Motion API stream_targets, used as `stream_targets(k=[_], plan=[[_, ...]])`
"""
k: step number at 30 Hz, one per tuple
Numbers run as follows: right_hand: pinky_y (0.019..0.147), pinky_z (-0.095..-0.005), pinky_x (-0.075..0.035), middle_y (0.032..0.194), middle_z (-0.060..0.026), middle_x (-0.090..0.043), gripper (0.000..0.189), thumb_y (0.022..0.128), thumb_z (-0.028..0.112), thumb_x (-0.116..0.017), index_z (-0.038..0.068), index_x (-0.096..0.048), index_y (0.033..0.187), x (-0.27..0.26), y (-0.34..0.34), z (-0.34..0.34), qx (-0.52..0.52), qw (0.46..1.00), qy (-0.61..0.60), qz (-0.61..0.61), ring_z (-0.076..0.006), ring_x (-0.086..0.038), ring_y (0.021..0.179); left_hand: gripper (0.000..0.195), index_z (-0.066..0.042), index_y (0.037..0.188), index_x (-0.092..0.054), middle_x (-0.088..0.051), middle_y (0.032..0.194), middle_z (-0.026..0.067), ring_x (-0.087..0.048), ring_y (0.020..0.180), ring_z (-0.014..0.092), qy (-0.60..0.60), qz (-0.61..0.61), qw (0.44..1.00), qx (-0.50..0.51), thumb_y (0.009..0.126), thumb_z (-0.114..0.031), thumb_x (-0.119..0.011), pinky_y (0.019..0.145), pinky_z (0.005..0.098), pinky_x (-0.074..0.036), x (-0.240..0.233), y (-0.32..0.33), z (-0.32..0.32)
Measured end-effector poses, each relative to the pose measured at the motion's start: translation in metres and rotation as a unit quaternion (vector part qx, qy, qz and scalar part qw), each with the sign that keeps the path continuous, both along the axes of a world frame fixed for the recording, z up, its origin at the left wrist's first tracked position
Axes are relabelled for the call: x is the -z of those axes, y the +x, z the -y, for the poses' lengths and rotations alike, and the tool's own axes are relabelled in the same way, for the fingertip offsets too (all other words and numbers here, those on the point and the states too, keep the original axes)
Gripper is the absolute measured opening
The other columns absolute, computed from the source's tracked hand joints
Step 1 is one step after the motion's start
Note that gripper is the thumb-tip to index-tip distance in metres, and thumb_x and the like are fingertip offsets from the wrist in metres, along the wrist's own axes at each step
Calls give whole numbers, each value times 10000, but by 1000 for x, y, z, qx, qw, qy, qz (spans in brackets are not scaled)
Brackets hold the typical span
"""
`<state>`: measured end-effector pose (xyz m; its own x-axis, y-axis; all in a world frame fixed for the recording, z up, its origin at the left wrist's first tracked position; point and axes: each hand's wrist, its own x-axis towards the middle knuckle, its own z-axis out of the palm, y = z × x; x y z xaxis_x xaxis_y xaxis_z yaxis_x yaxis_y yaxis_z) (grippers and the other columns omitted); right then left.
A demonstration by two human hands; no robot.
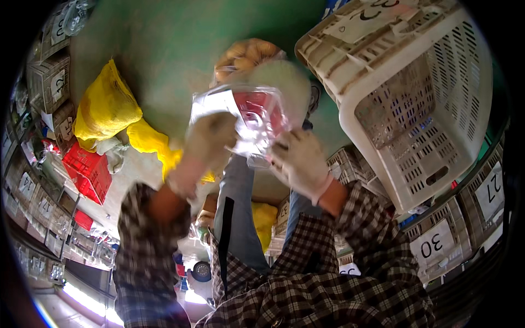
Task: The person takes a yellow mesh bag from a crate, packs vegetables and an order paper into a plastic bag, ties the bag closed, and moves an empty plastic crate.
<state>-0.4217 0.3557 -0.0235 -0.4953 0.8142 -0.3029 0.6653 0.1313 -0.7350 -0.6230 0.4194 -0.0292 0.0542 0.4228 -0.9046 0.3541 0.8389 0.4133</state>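
Observation:
Both hands wear pale work gloves and hold a clear plastic package [260, 110] with something red inside and a white sheet at its left. My left hand [209, 139], blurred, overlaps the white sheet's lower edge. The fingers of my right hand [301, 162] grip the package's lower right side. Just beyond the package lies a clear bag of round, orange-brown produce [246, 57]. A blurred, pale rounded thing [285, 82] shows beside that bag; what it is I cannot tell.
A large off-white perforated plastic crate [348, 98] stands at the right, tilted in view. On the left are a filled yellow sack [106, 106], a loose yellow sack [151, 139] and a red crate [88, 170]. Numbered grey crates [439, 246] line both sides. The floor is green.

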Motion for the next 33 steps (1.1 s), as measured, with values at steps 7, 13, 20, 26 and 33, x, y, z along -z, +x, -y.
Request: stream_targets(k=[7, 13, 20, 26, 33], plan=[[649, -372, -413, 817, -8, -573, 133, 690, 199, -678, 135, -639, 800, 33, 25, 13, 29, 999, 2, 18, -213, -540, 827, 355, 17, 786, -636, -623, 650, 48, -560, 560, 118, 169, -65, 887, 425, 832, -334, -606, 513, 286, -435, -5, 19, 0], [677, -379, -471, 787, -67, -580, 142, 805, 222, -597, 91, -643, 778, 26, 14, -13, 22, 996, -82, -24, -252, -578, 740, 436, 1, 781, -663, -514, 599, 2, -509, 531, 98, -269, 94, 916, 282, 880, -405, -541, 513, 243, -440, -6, 23, -26], [648, -375, -446, 751, -32, -587, 128, 704, 216, -690, 118, -622, 748, 8, 8, -21, 32, 999, -24, -21, -230, -574, 732, 370, 19, 1002, -591, -523, 715, 7, -403, 565, 72, -281, 297, 760, -506, 890, -323, -503, 483, 195, -308, -27, 32, 13], [767, -381, -426, 890, -54, -567, 158, 707, 200, -694, 98, -640, 815, 14, 31, 0, -18, 992, -125, 1, -244, -530, 911, 490, 42, 1200, -479, -522, 1115, 88, -520, 832, 138, -194, 350, 731, -552, 820, -261, -545, 604, 220, -407, 16, 35, 36], [919, -277, -368, 1128, -118, -444, 322, 889, 186, -599, -2, -573, 1149, -1, 24, 8, 354, 734, -478, -329, -174, -433, 1074, 589, 25, 1225, -525, -452, 1344, 104, -499, 981, 158, -75, 350, 923, -142, 637, 9, -481, 783, 245, -412, -6, 12, 47]])
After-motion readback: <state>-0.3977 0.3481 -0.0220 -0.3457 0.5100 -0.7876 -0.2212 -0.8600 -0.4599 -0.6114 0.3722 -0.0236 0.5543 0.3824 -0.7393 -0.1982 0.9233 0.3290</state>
